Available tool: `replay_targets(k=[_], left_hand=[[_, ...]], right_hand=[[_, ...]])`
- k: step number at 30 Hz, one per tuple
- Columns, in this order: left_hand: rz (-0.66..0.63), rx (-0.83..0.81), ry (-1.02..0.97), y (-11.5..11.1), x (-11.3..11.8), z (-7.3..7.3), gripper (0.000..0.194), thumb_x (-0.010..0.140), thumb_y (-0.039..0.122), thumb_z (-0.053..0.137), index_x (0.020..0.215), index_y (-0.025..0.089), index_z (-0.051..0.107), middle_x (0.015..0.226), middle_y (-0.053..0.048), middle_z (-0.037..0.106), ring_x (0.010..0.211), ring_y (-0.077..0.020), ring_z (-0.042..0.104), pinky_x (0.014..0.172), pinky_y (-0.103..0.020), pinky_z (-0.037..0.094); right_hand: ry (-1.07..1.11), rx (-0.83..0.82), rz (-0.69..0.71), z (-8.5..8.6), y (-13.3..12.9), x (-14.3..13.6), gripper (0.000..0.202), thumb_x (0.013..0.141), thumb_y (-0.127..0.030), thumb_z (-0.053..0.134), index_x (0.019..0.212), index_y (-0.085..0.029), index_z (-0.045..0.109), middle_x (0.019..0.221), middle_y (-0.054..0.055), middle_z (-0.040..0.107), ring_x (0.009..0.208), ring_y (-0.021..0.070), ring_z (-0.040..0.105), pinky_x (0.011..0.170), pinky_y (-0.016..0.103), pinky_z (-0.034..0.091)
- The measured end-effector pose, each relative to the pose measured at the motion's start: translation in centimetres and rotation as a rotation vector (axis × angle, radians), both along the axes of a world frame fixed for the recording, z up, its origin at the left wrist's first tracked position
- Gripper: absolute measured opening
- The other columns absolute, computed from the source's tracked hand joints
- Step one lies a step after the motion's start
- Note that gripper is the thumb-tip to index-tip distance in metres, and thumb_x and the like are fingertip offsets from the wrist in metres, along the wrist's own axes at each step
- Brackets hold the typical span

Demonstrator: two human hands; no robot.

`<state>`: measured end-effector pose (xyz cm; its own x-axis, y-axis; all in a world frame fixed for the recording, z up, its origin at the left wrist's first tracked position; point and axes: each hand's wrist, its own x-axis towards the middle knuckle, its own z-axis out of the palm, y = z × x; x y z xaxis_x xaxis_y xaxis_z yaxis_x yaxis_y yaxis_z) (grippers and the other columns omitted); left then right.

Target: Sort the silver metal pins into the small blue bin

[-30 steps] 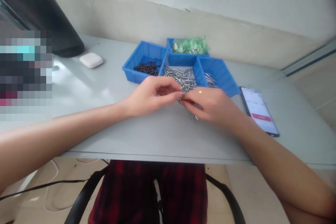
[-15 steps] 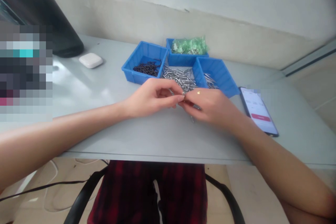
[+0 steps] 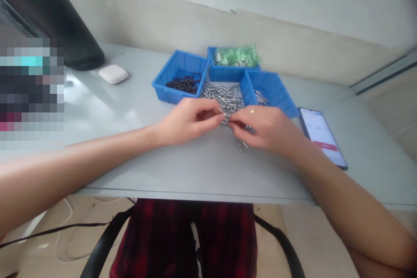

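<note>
My left hand (image 3: 192, 121) is closed in a pinch, with a small pale bit at the fingertips too tiny to identify. Just to its right, my right hand (image 3: 263, 126) pinches with thumb and forefinger; what lies between them is hidden. A narrow gap separates the two sets of fingertips. Behind them spreads a heap of thin silver metal pins (image 3: 224, 95), like nails or rivets, lying between blue bins. A few loose silver pins (image 3: 241, 145) show on the table below my right hand.
A blue bin (image 3: 163, 89) at left holds dark screws (image 3: 184, 84). Behind, another blue bin (image 3: 224, 72) contains a green plastic bag (image 3: 241, 55). The right blue bin (image 3: 276, 91) has silver pins. A phone (image 3: 321, 134), white case (image 3: 113, 74) and dark cylinder (image 3: 74, 30) stand around.
My fingertips were together and are now slightly apart. My right hand has shifted a little right, and more of the loose pins below it shows. My left hand has barely moved.
</note>
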<state>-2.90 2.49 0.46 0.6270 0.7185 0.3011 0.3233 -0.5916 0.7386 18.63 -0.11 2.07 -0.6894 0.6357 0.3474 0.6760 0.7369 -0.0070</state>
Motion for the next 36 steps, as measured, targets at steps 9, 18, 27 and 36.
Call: replay_targets(k=[9,18,27,36], left_hand=[[-0.102,0.259,0.193,0.0,0.2,-0.6,0.018,0.089,0.023,0.048,0.078,0.015,0.059,0.072,-0.001,0.058,0.066,-0.0111,0.054,0.062,-0.021,0.041],[-0.14,0.494,0.344,0.4,-0.3,-1.6,0.023,0.09,0.023,0.048,0.104,0.013,0.063,0.106,-0.011,0.059,0.098,-0.0208,0.055,0.088,-0.032,0.047],[-0.232,0.655,0.431,0.5,-0.1,-1.9,0.028,0.093,0.024,0.042,0.105,0.013,0.064,0.108,-0.013,0.06,0.099,-0.0225,0.055,0.089,-0.036,0.047],[-0.201,0.648,0.429,0.4,0.0,-2.1,0.027,0.094,0.024,0.042,0.099,0.012,0.065,0.096,-0.01,0.063,0.091,-0.0197,0.055,0.084,-0.032,0.048]], right_hand=[[0.03,-0.007,-0.069,-0.2,0.3,0.3,0.02,0.09,-0.026,0.045,0.089,-0.018,0.064,0.072,0.001,0.066,0.067,0.0148,0.059,0.061,0.026,0.039],[0.061,0.113,-0.197,0.2,0.5,0.4,0.019,0.091,-0.024,0.044,0.084,-0.021,0.062,0.078,0.003,0.068,0.073,0.0177,0.059,0.066,0.03,0.042],[0.155,0.173,-0.245,-0.2,0.9,0.7,0.014,0.088,-0.024,0.049,0.081,-0.023,0.061,0.071,0.0,0.064,0.066,0.0163,0.056,0.061,0.029,0.04],[0.309,0.236,-0.464,2.4,2.2,3.6,0.013,0.088,-0.029,0.051,0.082,-0.025,0.062,0.078,0.003,0.069,0.071,0.0203,0.063,0.068,0.034,0.046]])
